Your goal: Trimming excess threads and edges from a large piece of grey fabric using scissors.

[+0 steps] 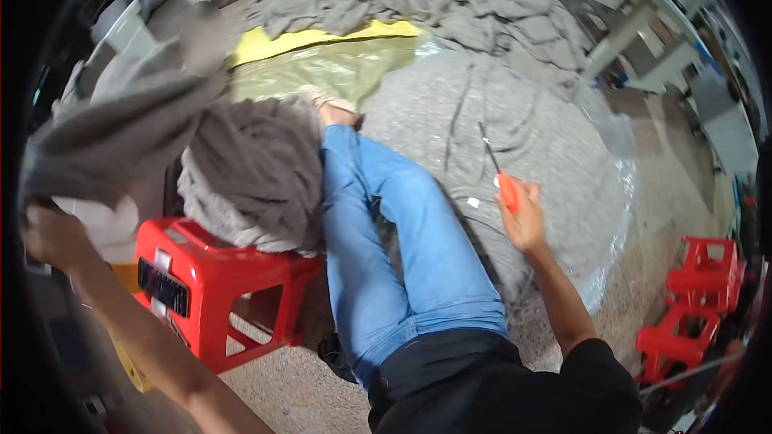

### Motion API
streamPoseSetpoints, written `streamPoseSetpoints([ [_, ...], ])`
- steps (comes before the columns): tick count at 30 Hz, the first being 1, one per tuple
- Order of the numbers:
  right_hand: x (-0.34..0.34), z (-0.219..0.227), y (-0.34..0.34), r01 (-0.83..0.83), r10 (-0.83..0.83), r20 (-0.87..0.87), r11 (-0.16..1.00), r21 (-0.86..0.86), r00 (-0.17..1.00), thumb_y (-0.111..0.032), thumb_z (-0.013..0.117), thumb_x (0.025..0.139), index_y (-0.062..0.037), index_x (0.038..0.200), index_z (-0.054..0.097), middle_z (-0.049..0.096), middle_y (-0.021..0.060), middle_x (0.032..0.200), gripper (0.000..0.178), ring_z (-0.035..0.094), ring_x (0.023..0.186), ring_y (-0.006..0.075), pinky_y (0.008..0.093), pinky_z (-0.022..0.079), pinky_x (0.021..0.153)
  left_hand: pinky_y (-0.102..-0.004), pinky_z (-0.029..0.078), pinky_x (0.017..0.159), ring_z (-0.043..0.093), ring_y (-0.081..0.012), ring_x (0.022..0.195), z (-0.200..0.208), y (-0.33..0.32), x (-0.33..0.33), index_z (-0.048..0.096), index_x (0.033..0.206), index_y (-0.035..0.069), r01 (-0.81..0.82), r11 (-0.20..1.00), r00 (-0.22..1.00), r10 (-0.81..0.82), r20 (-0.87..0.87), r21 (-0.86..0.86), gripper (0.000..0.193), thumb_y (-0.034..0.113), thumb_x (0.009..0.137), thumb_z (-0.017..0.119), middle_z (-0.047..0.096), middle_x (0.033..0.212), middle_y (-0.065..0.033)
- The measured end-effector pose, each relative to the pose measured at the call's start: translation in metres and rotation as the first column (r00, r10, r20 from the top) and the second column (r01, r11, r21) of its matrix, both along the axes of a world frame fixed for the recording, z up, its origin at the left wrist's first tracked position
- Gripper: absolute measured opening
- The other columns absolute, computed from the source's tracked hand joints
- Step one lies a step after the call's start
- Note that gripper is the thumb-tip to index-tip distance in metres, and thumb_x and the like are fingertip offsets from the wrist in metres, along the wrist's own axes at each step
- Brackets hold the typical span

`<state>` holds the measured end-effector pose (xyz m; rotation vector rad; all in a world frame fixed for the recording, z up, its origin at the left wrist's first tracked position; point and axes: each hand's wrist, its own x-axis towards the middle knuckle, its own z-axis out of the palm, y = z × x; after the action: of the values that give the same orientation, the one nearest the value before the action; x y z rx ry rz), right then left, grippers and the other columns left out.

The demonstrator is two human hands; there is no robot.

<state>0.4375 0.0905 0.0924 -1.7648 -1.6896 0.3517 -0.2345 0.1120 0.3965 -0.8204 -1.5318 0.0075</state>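
Grey-brown fabric gripped by the left hand's fingers is best held clear of the orange-handled tool clasped by the right hand.

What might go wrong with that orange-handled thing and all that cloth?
The right hand holds the orange-handled tool, its thin dark shaft over the grey cloth; it might snag or poke it. The brown cloth pile reaches past the edge of the red stool, so it could perhaps slide off.
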Motion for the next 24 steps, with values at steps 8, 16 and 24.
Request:
streamPoseSetpoints([
  [8, 0.042, -0.137, 0.062, -0.009, 0.037, 0.184, 0.989, -0.15, 0.982, -0.011, 0.068, 0.076, -0.0205, 0.128, 0.044, 0.053, 0.0187, 0.101, 0.059, 0.059, 0.086, 0.0391, 0.0478, 0.048, 0.073, -0.0253, 0.046, 0.072, 0.055, -0.014, 0.084, -0.362, -0.008, 0.238, 0.057, 0.106, -0.002, 0.638, 0.639, -0.229, -0.374, 0.899, 0.429, 0.028, -0.006, 0.079, 0.058, 0.06, 0.095, -0.0081],
  [16, 0.041, -0.216, 0.08, 0.114, -0.024, 0.377, 0.969, -0.219, 0.926, -0.007, 0.06, 0.078, -0.0169, 0.118, 0.042, 0.06, 0.0169, 0.098, 0.045, 0.062, 0.077, 0.0402, 0.0502, 0.049, 0.064, -0.0246, 0.053, 0.064, 0.064, -0.015, 0.072, -0.358, -0.036, 0.424, 0.06, 0.099, -0.001, 0.358, 0.715, -0.931, 0.22, 0.292, 0.601, 0.013, 0.008, 0.091, 0.056, 0.065, 0.093, -0.0097],
  [24, 0.016, -0.077, 0.026, -0.055, 0.064, 0.044, 0.982, -0.179, 0.997, -0.013, 0.06, 0.078, -0.0143, 0.11, 0.049, 0.063, 0.0177, 0.086, 0.033, 0.062, 0.074, 0.0401, 0.05, 0.047, 0.06, -0.0368, 0.047, 0.087, 0.059, -0.0202, 0.1, -0.429, 0.043, 0.54, 0.043, 0.126, 0.003, 0.003, 0.859, -0.995, -0.05, 0.091, 0.511, 0.044, 0.03, 0.094, 0.053, 0.059, 0.112, -0.0118],
])
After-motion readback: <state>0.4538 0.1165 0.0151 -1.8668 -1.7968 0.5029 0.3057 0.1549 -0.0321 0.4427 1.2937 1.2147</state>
